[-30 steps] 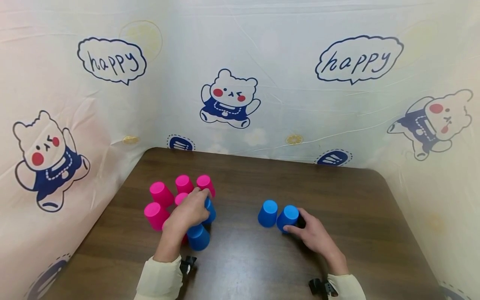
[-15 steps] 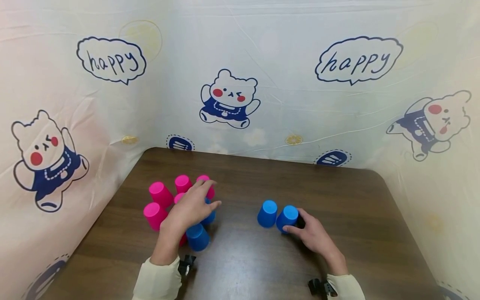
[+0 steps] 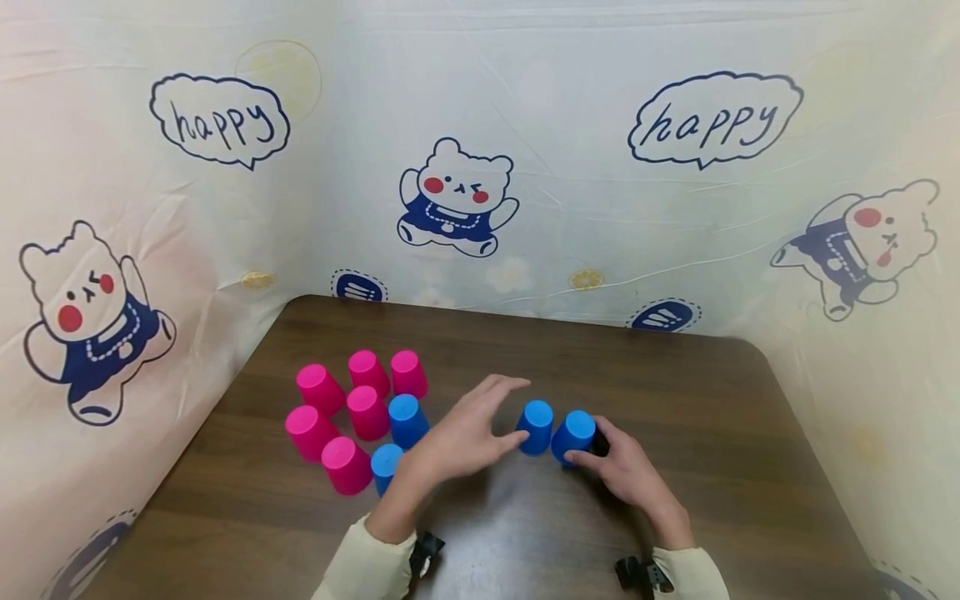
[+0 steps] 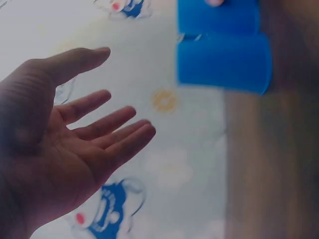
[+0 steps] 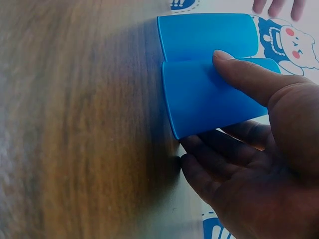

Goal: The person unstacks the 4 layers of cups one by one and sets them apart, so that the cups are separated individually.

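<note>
My right hand (image 3: 633,471) holds an upturned blue cup (image 3: 576,435) on the table, the thumb on its near side. In the right wrist view that thumb (image 5: 244,72) lies along the cup's wall, with the fingers below. Close beside it on the left stands a second upturned blue cup (image 3: 536,428). My left hand (image 3: 459,435) is spread with nothing in it, its thumb and fingertips reaching toward this second cup's left side. The left wrist view has the left hand (image 4: 84,144) apart from both cups, thumb and fingers extended.
Several upturned pink cups (image 3: 368,413) stand grouped on the left of the brown table (image 3: 675,392). Two more blue cups, one farther back (image 3: 407,419) and one nearer (image 3: 386,465), border that group; my left forearm partly covers the nearer one. A printed curtain (image 3: 570,208) surrounds the table's back and sides.
My left hand has come away from the blue cups at the left group and swung right toward the other blue pair, fingers opening. The right hand stays at its cup.
</note>
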A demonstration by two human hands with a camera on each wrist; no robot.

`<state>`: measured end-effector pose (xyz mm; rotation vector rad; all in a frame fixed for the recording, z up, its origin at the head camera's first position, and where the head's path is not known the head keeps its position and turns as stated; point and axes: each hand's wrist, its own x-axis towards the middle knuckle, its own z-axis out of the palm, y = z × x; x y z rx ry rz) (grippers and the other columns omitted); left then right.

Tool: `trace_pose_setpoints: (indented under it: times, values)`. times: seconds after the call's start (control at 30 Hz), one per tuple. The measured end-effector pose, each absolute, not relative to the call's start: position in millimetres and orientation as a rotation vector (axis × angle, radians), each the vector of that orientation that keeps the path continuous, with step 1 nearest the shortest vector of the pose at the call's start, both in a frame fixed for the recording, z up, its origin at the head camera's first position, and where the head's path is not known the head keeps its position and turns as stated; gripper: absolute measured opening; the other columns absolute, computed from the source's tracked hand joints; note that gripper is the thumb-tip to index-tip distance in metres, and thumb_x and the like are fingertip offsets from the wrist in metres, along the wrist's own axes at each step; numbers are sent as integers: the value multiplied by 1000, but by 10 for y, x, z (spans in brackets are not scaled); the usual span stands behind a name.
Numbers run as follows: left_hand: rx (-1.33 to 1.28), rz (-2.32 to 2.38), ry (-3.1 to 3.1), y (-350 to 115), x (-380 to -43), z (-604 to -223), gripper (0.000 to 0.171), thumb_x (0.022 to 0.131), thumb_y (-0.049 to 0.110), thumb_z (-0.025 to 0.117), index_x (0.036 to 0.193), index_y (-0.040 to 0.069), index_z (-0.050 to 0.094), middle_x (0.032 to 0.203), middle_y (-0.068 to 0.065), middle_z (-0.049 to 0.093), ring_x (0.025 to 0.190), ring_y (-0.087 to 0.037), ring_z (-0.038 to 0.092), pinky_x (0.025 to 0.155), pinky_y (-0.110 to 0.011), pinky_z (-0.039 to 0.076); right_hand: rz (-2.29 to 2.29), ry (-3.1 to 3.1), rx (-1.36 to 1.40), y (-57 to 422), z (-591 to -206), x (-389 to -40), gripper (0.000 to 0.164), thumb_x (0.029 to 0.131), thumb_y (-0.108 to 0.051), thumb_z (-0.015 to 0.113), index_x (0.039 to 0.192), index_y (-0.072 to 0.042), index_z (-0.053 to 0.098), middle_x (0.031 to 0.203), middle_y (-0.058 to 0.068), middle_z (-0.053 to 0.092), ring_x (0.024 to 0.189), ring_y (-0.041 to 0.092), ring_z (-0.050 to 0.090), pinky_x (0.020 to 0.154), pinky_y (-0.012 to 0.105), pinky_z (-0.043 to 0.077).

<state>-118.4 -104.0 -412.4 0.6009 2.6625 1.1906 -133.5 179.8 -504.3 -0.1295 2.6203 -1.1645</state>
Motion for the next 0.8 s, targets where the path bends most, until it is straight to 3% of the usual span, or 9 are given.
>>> trace_pose_setpoints:
  times: [0.27,0.47,0.8]
  values:
    - [635,1060,2641,-719,-1340,-4405,72,99,26,75,162,24,39,160,-5,44,142,-26,53,113,-49,51,-1175,2613,-135,1800,-5051,-1347,64,97,-43,76,149,-14,53,145,14,63,135,37,58,114,68,42]
    - [631,939,2647,-579,-1423,-4493,75,101,22,73,165,22,34,164,-9,39,146,-31,49,114,-53,49,-1178,2609,-138,1799,-5048,-1346,68,96,-48,75,150,-14,52,147,14,62,136,37,58,115,68,41]
    - [572,889,2645,-507,-1470,-4558,66,101,17,72,159,16,42,158,-11,47,140,-33,54,111,-57,50,-1189,2610,-136,1797,-5039,-1334,68,95,-48,76,149,-14,53,147,14,62,136,37,58,115,68,41]
